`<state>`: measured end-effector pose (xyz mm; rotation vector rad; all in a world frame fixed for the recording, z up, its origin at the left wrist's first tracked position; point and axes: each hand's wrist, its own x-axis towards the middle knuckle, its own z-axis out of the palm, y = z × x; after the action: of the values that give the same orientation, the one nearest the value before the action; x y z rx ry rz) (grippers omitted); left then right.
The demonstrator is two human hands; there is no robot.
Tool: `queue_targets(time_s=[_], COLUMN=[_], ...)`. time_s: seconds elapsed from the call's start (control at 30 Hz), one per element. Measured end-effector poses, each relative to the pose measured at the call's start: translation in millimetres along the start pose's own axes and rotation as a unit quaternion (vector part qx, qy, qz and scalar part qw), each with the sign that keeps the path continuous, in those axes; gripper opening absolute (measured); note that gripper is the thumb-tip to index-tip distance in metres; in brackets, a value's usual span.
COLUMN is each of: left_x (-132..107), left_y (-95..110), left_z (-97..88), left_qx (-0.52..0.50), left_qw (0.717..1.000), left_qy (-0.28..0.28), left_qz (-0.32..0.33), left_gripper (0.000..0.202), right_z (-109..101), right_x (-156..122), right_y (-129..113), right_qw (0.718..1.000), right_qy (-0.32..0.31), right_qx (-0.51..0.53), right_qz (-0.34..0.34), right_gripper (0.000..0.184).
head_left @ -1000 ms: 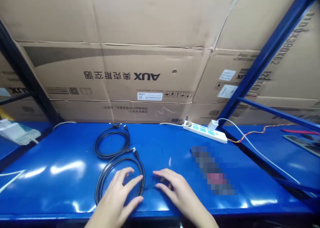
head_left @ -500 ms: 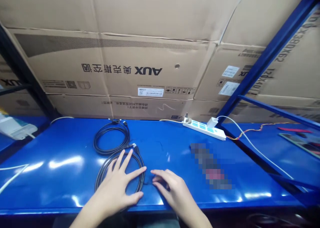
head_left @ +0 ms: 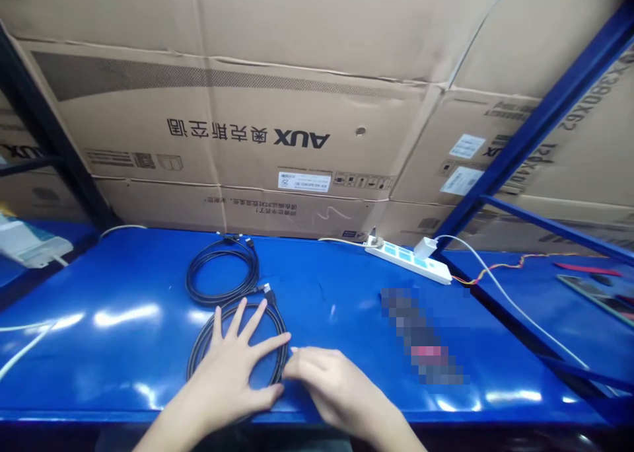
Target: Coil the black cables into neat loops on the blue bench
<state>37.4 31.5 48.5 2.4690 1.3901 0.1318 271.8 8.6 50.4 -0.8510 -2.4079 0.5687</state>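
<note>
As a spread left hand (head_left: 225, 373) rests on a coiled black cable (head_left: 202, 353), a curled right hand (head_left: 341, 389) sits at the coil's edge on a glossy blue steel table (head_left: 321, 300).
The left grip lies wide open, fingers fanned over the loop, clasping nothing; the right grip is half curled, and whether it pinches any cable cannot be told. A black plug end (head_left: 269, 295) sits at the top of the loop, right by a second black cable coil (head_left: 222, 280). With the coils so close, a tug on one could snag the other, and the slick table could let a loop slide or spring loose under a hand's pressure.
</note>
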Motion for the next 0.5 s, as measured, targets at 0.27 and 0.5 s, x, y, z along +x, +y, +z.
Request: queue_targets(time_s=[0.27,0.5], left_x=[0.5,1.1], left_y=[-4.5,0.9], left_z=[6.0,6.1], left_qx=[-0.001,0.033], left_qw=[1.000,0.999], left_qy=[0.013,0.026], left_qz=[0.001,-0.014], left_gripper=[0.075,0.075], right_z=[16.4,25.6], right_x=[-8.5,-13.4], right_y=[15.4,19.6], right_qw=[0.888,0.862], right_qy=[0.156,0.185], right_qx=[0.327,0.342], right_qz=[0.284,0.325], right_gripper=[0.018,0.034])
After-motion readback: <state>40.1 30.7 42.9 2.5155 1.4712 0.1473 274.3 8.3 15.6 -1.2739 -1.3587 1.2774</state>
